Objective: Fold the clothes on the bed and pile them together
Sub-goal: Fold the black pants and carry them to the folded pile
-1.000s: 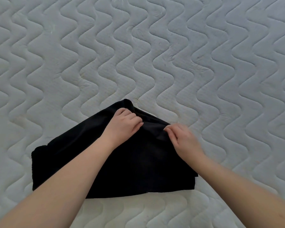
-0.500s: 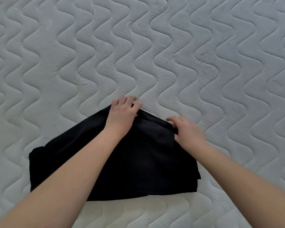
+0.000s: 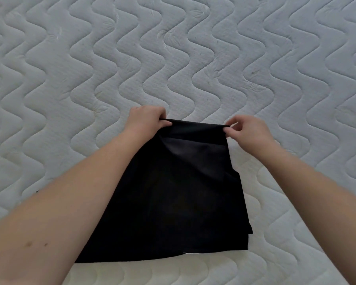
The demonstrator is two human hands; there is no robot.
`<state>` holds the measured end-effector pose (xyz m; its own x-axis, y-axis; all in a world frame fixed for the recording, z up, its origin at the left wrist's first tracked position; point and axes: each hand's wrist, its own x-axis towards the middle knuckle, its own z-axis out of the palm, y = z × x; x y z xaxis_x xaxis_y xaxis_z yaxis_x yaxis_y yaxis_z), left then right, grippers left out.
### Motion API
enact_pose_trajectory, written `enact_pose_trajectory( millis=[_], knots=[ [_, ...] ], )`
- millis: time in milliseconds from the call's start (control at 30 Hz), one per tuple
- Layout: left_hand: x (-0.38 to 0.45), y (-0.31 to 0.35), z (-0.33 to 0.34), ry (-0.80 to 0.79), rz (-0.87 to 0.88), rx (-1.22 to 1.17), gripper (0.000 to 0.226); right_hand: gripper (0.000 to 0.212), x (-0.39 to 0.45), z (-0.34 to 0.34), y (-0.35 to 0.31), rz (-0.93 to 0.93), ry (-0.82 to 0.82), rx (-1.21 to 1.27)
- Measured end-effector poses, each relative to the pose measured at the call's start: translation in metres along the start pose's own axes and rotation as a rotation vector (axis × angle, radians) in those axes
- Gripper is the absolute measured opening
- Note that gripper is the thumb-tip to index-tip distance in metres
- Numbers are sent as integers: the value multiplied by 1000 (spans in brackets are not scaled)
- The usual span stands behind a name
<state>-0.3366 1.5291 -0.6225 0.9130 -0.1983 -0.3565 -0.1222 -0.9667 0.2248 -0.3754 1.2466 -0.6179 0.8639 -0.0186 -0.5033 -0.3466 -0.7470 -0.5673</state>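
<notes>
Gripping the far edge of a black garment [image 3: 179, 194] at both corners: left hand [image 3: 145, 121] curled round the left corner, fingertips tucked out of sight under the cloth; right hand [image 3: 248, 130] pinching the right corner between thumb and forefinger, other fingers loosely bent. Lifted slightly and pulled taut between the hands, that edge, with a band of fabric just below it. Lying flat on the white quilted mattress [image 3: 193, 58] near its close edge, the rest of the garment. Covered by the left forearm, the garment's left side, so its outline there cannot be made out. Too dark to tell, the kind of garment and most of its folds and seams. Showing at the right side and bottom edge, stepped layers and a thin pale sliver. Cut off by the frame, both arms above the forearm.
</notes>
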Motion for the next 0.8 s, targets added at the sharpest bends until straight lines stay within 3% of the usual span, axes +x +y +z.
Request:
enact_pose_trajectory(
  millis=[133,300,433,567,800],
  knots=[
    [11,-6,2,-122,-73,-172,19,7,12,0,-6,53,41,72],
    [13,-4,7,-129,-87,-164,16,8,12,17,-4,72,133,104],
    [10,-7,11,-203,-87,-248,23,21,9,24,-5,194,76,309],
    [5,-17,10,-326,-32,-317,28,32,4,28,-6,206,-1,251],
    [10,-10,17,-274,-115,-335,24,19,-3,33,-14,229,68,455]
  ],
)
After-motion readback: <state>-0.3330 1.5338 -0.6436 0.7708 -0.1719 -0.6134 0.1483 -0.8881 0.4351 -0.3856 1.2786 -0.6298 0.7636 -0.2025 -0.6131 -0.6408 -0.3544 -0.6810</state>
